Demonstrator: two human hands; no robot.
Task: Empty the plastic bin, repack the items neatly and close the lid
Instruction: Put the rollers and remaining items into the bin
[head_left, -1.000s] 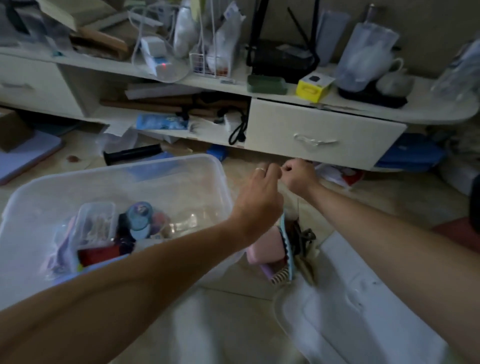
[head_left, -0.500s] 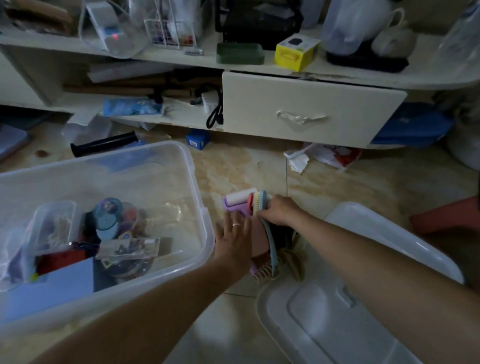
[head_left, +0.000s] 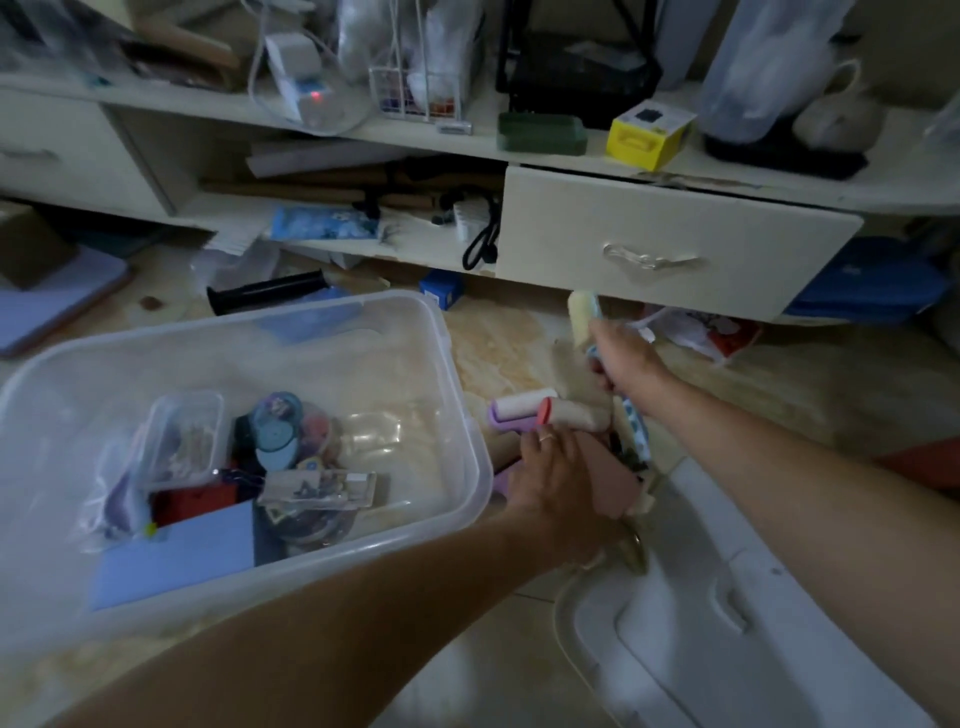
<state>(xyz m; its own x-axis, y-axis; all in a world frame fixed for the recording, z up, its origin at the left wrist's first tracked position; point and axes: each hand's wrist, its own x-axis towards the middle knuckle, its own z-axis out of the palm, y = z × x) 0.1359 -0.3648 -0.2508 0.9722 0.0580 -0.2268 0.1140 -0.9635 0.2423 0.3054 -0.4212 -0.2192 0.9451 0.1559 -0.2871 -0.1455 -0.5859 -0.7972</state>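
Head view, frame centre: right hand (head_left: 621, 358) grips a pale blurred item (head_left: 582, 317); left hand (head_left: 558, 483), fingers flat, steadies the pink floor pile (head_left: 608, 486); best lift items singly beside the clear plastic bin (head_left: 457, 395).

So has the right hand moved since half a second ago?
Yes. The right hand has lifted off the pile of items beside the plastic bin, going up toward the drawer, gripping a pale item.

Bin (head_left: 457, 364) left of lid (head_left: 727, 623).

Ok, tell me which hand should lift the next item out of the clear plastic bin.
Left. The left hand rests beside the clear plastic bin; the right hand already grips a pale item.
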